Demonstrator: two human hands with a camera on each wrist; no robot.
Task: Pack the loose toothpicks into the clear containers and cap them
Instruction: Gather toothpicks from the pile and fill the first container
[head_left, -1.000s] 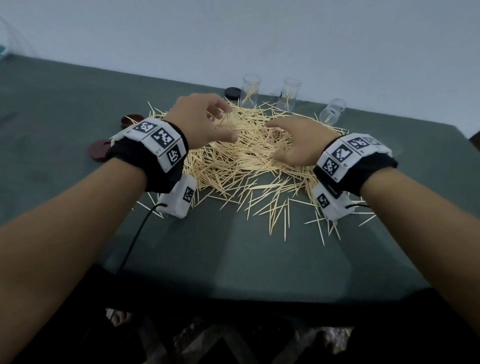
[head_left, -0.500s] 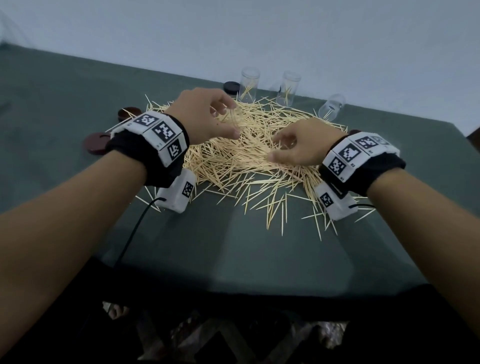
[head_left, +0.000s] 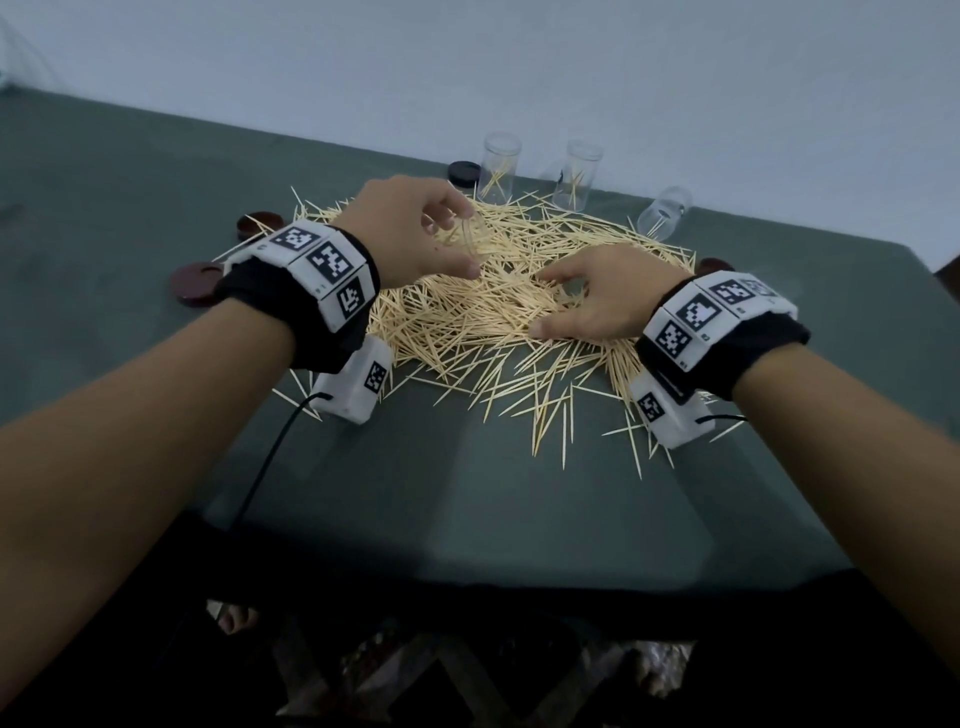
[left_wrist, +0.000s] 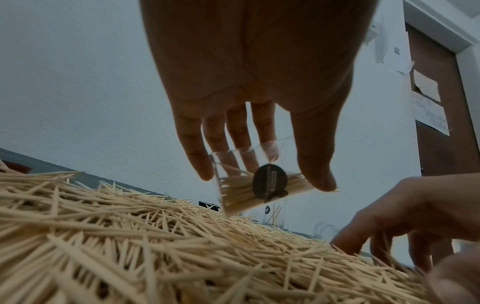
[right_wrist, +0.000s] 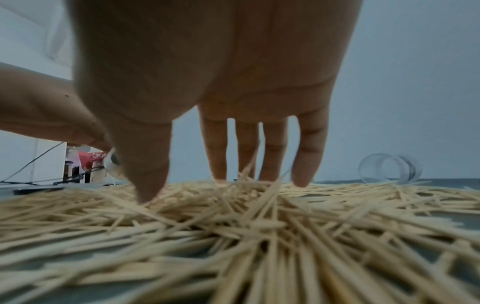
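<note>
A large pile of loose toothpicks (head_left: 493, 322) lies on the green table (head_left: 467, 493). My left hand (head_left: 467, 239) hovers over the pile's far left part and grips a clear container (head_left: 475, 234), tilted and partly filled with toothpicks (left_wrist: 241, 191), between thumb and fingers (left_wrist: 262, 179). My right hand (head_left: 550, 301) rests on the pile's right side, fingers bent down into the toothpicks, thumb spread apart (right_wrist: 182, 187). A few toothpicks stick up between its fingers (right_wrist: 249, 156).
Two clear containers (head_left: 500, 169) (head_left: 577, 176) stand upright at the back with a few toothpicks inside; a third (head_left: 662, 210) lies on its side. A black cap (head_left: 464, 173) sits beside them, dark red caps (head_left: 258, 225) (head_left: 196, 278) at the left, another (head_left: 717, 266) behind my right wrist.
My right hand has gone from lying flat on the pile to fingers bent into the toothpicks, drawn slightly toward me. The left hand keeps holding the container in about the same place.
</note>
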